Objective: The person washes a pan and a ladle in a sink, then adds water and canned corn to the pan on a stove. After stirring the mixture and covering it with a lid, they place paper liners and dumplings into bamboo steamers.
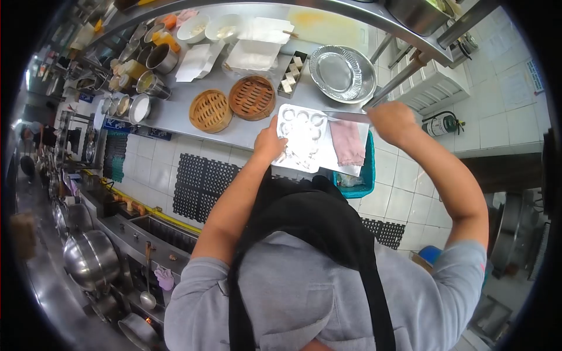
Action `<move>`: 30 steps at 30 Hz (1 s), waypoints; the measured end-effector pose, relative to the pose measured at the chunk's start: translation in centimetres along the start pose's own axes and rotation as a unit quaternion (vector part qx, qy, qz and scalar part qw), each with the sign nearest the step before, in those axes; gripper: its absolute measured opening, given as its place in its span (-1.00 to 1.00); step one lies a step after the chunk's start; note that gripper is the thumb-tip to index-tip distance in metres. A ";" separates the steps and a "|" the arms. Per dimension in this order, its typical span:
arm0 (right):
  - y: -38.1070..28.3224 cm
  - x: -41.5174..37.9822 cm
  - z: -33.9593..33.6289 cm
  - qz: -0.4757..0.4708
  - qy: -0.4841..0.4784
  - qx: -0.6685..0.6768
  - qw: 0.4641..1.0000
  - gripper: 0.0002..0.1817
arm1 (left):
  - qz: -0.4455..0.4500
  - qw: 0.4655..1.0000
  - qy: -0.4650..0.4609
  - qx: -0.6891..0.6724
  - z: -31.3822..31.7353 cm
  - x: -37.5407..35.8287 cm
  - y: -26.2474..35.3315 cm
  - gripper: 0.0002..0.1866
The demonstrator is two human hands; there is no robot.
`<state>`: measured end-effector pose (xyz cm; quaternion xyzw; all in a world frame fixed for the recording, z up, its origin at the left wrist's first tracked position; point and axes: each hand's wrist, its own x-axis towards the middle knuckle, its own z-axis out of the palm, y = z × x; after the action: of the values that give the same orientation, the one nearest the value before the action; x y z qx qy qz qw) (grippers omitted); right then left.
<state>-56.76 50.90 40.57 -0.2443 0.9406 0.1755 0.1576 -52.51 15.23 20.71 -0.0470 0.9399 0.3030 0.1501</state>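
Note:
My left hand (270,142) is closed on the left edge of a white tray (300,160) with round hollows; glare hides part of what lies in it. To the right, my right hand (393,123) is closed round the handle end of a knife (346,116). Its wide blade points left, its tip near the tray's upper right edge. Below the blade, a folded pinkish cloth (348,143) lies on a white board (331,159) at the counter's front edge.
Two bamboo steamers (210,111) stand left of the tray. Behind it are a narrow container of white blocks (291,74) and foil dishes in a metal bowl (367,88). A teal bin (368,186) is below the board. Shelf posts rise at the right.

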 end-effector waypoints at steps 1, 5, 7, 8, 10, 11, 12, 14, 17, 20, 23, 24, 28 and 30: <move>0.9 -1.4 -0.4 0.004 -0.003 -0.001 1.000 -0.78 | 0.004 0.999 0.023 0.024 0.1 0.2 0.3 -0.09; 0.3 -5.3 0.6 0.087 -0.031 0.137 0.986 -0.75 | 0.184 0.956 0.114 0.198 0.0 3.1 3.5 -0.43; -1.3 -5.2 3.0 0.117 -0.027 0.237 0.964 -0.67 | 0.229 0.955 0.081 0.170 1.1 5.4 5.2 -0.53; -2.6 -5.1 4.4 0.133 -0.024 0.273 0.953 -0.66 | 0.266 0.952 0.049 0.142 1.9 6.8 5.7 -0.62; -5.1 -4.7 6.6 0.167 -0.026 0.326 0.930 -0.64 | 0.310 0.943 0.026 0.119 2.8 8.3 5.9 -0.68; -6.4 -4.5 7.3 0.181 -0.026 0.333 0.925 -0.64 | 0.302 0.947 -0.002 0.114 2.8 8.6 6.2 -0.73; -7.5 -4.4 7.9 0.206 -0.028 0.358 0.910 -0.63 | 0.294 0.949 -0.029 0.109 2.8 8.8 6.5 -0.78; -9.5 -4.6 7.9 0.243 -0.033 0.387 0.889 -0.62 | 0.300 0.946 -0.051 0.116 3.4 9.8 6.3 -0.82; -11.9 -4.2 7.3 0.286 -0.024 0.413 0.864 -0.59 | 0.324 0.940 -0.051 0.099 4.3 11.4 5.4 -0.87; -13.4 -4.5 7.9 0.286 -0.011 0.460 0.841 -0.58 | 0.341 0.939 -0.037 0.035 4.5 12.6 4.4 -0.87; -15.5 -7.8 7.0 0.276 -0.057 0.452 0.846 -0.59 | 0.311 0.949 -0.053 -0.019 4.1 13.3 3.8 -0.86; -16.6 -9.2 6.3 0.282 -0.061 0.451 0.844 -0.59 | 0.289 0.955 -0.065 -0.032 3.8 13.5 3.7 -0.86; -19.7 -11.1 2.9 0.324 -0.069 0.504 0.798 -0.61 | 0.300 0.949 -0.086 -0.050 2.7 13.8 3.1 -0.85; -20.5 -9.5 2.0 0.370 -0.035 0.512 0.774 -0.62 | 0.305 0.946 -0.087 -0.069 2.9 13.5 2.8 -0.86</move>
<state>-37.91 38.79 37.18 0.2459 0.9029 -0.2792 0.2152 -65.13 19.22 15.85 0.2586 0.8695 0.4011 0.1276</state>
